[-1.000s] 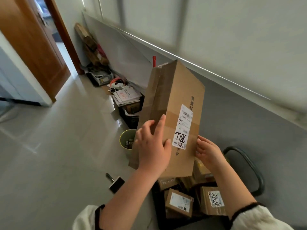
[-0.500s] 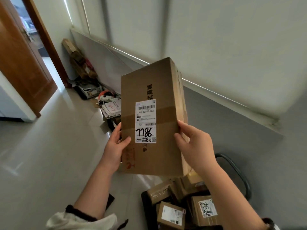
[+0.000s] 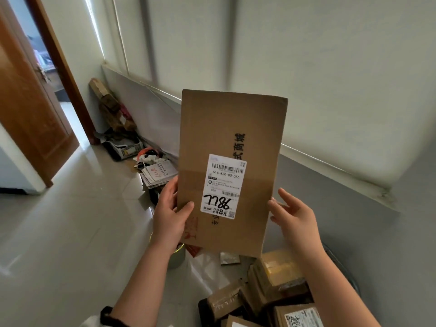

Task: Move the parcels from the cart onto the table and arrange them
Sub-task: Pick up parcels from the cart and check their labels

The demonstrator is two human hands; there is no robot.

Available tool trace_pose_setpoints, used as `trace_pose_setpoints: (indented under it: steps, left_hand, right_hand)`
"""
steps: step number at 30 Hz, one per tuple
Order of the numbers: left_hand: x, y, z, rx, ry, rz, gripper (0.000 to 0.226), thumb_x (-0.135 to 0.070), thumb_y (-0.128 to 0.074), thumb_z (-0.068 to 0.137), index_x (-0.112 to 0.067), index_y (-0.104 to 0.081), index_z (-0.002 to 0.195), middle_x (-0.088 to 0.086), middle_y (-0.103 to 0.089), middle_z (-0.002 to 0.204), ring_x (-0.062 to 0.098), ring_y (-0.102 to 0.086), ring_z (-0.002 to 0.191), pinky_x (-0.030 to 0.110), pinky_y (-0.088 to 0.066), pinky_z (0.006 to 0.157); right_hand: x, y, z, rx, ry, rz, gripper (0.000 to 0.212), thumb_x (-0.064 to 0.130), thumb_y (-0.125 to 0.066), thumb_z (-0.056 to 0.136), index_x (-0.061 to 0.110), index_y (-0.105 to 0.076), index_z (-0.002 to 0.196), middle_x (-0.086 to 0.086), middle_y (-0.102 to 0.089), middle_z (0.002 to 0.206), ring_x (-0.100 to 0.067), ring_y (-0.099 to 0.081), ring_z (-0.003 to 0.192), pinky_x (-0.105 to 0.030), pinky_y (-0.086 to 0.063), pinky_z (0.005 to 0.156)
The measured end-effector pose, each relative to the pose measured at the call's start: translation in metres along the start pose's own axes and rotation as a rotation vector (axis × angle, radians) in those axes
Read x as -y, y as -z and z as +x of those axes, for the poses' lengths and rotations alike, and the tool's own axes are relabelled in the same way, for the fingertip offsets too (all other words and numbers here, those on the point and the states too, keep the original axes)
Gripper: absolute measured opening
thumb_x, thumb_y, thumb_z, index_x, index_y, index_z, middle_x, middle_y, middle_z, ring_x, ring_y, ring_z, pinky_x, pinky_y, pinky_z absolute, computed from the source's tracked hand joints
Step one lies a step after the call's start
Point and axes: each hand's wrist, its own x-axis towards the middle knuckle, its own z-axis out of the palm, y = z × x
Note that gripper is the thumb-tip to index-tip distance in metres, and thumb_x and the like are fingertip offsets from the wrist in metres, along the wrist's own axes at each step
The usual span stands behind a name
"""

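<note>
I hold a tall brown cardboard parcel (image 3: 226, 142) upright in front of me, its white shipping label facing the camera. My left hand (image 3: 169, 218) grips its lower left edge, thumb on the front face. My right hand (image 3: 292, 215) lies against the lower right edge with fingers straight. Below, at the bottom right, the dark cart (image 3: 203, 310) carries several smaller taped parcels (image 3: 278, 277), one with a label (image 3: 302, 318). Part of the cart's handle (image 3: 351, 277) shows behind my right forearm. No table is in view.
A greenish round bin (image 3: 177, 256) stands on the floor under the parcel. Papers (image 3: 158, 173), a scale and loose clutter (image 3: 122, 147) line the wall base. A wooden door (image 3: 30, 107) stands open at the left. Shiny tiled floor spreads out to the left.
The parcel has turned so its labelled face squarely faces me and sits a little further right. My left hand moved from its front to its left edge. My right thumb came off the front.
</note>
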Motion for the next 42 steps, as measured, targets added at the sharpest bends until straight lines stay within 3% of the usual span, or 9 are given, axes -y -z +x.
trace_pose_setpoints:
  steps: [5, 8, 12, 23, 28, 33, 38, 40, 42]
  left_hand:
    - [0.000, -0.006, -0.002, -0.064, -0.165, 0.338, 0.071, 0.001, -0.070, 0.079, -0.047, -0.039, 0.122, -0.045, -0.046, 0.117, -0.020, -0.044, 0.112, 0.002, -0.035, 0.089]
    - [0.013, -0.009, -0.006, -0.133, -0.219, 0.472, 0.066, -0.003, -0.073, 0.078, -0.027, -0.041, 0.129, -0.015, -0.053, 0.126, 0.004, -0.050, 0.115, 0.023, -0.041, 0.092]
    - [0.023, -0.012, -0.011, -0.223, -0.206, 0.475, 0.057, 0.000, -0.073, 0.078, -0.008, -0.046, 0.128, 0.012, -0.063, 0.121, 0.021, -0.061, 0.111, 0.024, -0.044, 0.087]
    - [0.011, -0.009, -0.002, -0.211, -0.221, 0.448, 0.064, -0.001, -0.069, 0.082, -0.012, -0.043, 0.139, -0.007, -0.053, 0.119, 0.015, -0.056, 0.112, 0.027, -0.043, 0.092]
    - [-0.021, -0.005, 0.037, -0.139, -0.223, 0.456, 0.052, -0.012, -0.068, 0.085, -0.020, -0.052, 0.133, -0.018, -0.060, 0.108, -0.010, -0.058, 0.097, 0.019, -0.049, 0.082]
    - [-0.053, -0.005, 0.079, -0.220, -0.030, 0.431, 0.035, -0.029, -0.070, 0.082, -0.017, -0.067, 0.115, -0.014, -0.068, 0.100, -0.009, -0.061, 0.082, 0.014, -0.049, 0.069]
    - [-0.069, -0.003, 0.100, -0.140, 0.348, 0.301, 0.012, -0.028, -0.078, 0.074, -0.019, -0.069, 0.076, 0.003, -0.072, 0.083, 0.017, -0.066, 0.072, 0.029, -0.053, 0.067]
    - [-0.077, -0.004, 0.105, -0.179, 0.417, 0.266, 0.020, -0.027, -0.076, 0.076, -0.013, -0.069, 0.089, 0.000, -0.068, 0.085, 0.013, -0.061, 0.071, 0.023, -0.045, 0.057]
    - [-0.083, -0.001, 0.109, -0.177, 0.536, 0.112, 0.023, -0.021, -0.061, 0.089, -0.009, -0.062, 0.109, 0.005, -0.062, 0.112, 0.018, -0.060, 0.089, 0.023, -0.047, 0.074]
  right_hand:
    - [0.002, 0.004, 0.020, -0.019, -0.190, 0.254, 0.042, 0.042, -0.036, 0.099, 0.018, -0.057, 0.127, -0.004, -0.069, 0.107, -0.016, -0.062, 0.101, -0.034, -0.046, 0.090]
    - [0.005, -0.001, 0.027, -0.002, -0.152, 0.176, 0.042, 0.043, -0.032, 0.100, 0.021, -0.060, 0.123, 0.005, -0.068, 0.099, -0.008, -0.060, 0.095, -0.032, -0.044, 0.090]
    - [0.008, -0.009, 0.033, 0.006, -0.102, 0.170, 0.034, 0.040, -0.039, 0.099, 0.022, -0.063, 0.116, 0.009, -0.066, 0.097, -0.010, -0.059, 0.097, -0.031, -0.043, 0.091]
    - [-0.001, -0.014, 0.033, 0.020, -0.026, 0.189, 0.016, 0.035, -0.052, 0.093, 0.031, -0.066, 0.091, 0.005, -0.070, 0.097, -0.013, -0.062, 0.100, -0.034, -0.047, 0.089]
    - [0.021, -0.007, 0.056, 0.057, 0.126, 0.105, 0.025, 0.023, -0.054, 0.094, 0.028, -0.063, 0.117, 0.015, -0.067, 0.108, 0.000, -0.060, 0.101, -0.024, -0.046, 0.087]
    - [0.052, -0.006, 0.068, 0.176, 0.281, 0.010, 0.050, 0.009, -0.049, 0.093, 0.053, -0.071, 0.080, 0.027, -0.070, 0.091, 0.007, -0.065, 0.090, -0.010, -0.050, 0.074]
    - [0.062, 0.002, 0.085, 0.287, 0.116, 0.164, 0.034, 0.001, -0.045, 0.094, 0.020, -0.072, 0.083, 0.008, -0.072, 0.072, -0.006, -0.067, 0.066, -0.014, -0.050, 0.057]
    - [0.063, 0.003, 0.091, 0.308, 0.011, 0.233, 0.026, 0.003, -0.044, 0.094, 0.011, -0.063, 0.079, -0.002, -0.064, 0.065, -0.013, -0.059, 0.059, -0.020, -0.045, 0.054]
    - [0.061, 0.003, 0.092, 0.333, -0.045, 0.231, 0.026, 0.004, -0.043, 0.092, 0.010, -0.056, 0.071, -0.004, -0.055, 0.060, -0.015, -0.053, 0.055, -0.025, -0.042, 0.053]
